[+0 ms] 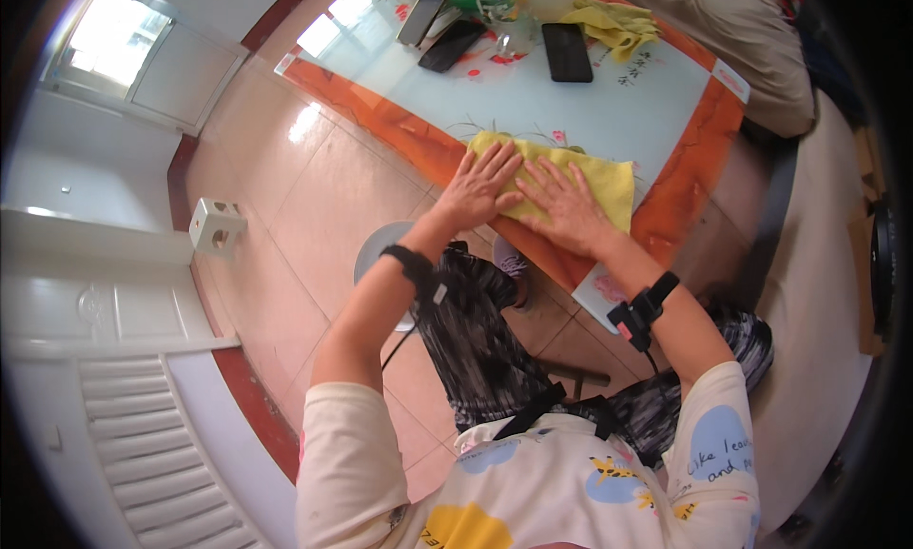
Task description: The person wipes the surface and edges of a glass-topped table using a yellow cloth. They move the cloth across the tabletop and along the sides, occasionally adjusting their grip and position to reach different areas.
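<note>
A yellow cloth (pixel 606 185) lies spread flat near the close edge of a glass-topped table (pixel 613 114) with an orange border. On the cloth's left part rests my left hand (pixel 479 185), palm down with the fingers apart. Beside it my right hand (pixel 567 203) presses flat on the cloth's middle, its fingers also spread. Neither hand grips anything. The two hands are close together, and they hide part of the cloth. Straps with small devices sit on both wrists.
On the table's far side lie several phones, one of them a black phone (pixel 568 52), by glassware (pixel 510 31) and a crumpled yellow cloth (pixel 617 24). A covered sofa (pixel 813 263) runs along the right. A white stool (pixel 214 226) stands on the tiled floor at left.
</note>
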The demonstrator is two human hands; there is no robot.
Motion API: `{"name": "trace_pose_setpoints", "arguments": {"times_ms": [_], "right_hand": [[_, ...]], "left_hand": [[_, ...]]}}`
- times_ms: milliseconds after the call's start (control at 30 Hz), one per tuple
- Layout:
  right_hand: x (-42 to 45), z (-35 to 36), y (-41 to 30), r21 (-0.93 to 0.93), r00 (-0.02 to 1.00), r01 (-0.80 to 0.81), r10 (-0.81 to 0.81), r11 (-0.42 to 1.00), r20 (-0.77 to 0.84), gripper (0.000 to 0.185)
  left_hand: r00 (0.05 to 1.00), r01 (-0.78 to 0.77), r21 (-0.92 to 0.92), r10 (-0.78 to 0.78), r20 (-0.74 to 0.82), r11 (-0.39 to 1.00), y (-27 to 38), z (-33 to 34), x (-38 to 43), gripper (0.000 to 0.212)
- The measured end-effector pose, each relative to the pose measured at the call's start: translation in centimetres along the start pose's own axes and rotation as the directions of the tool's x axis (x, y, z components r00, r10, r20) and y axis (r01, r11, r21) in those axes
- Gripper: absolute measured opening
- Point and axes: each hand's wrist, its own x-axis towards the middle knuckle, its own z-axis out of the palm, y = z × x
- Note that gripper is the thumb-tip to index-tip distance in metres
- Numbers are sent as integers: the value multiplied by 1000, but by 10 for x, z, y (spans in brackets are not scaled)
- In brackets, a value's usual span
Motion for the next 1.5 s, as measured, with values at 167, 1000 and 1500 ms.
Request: {"name": "trace_pose_setpoints", "arguments": {"times_ms": [167, 1000, 1500], "right_hand": [[59, 13, 26, 51, 995, 93, -91, 994, -39, 54], [137, 37, -32, 26, 1000, -15, 15, 1000, -11, 58], [-28, 20, -46, 46, 988, -63, 68, 997, -135, 57]], "left_hand": [[1000, -5, 40, 5, -6, 999, -61, -15, 21, 65], [964, 266, 70, -264, -35, 961, -128, -25, -10, 66], [994, -90, 149, 79, 80, 985, -5, -10, -29, 71]]}}
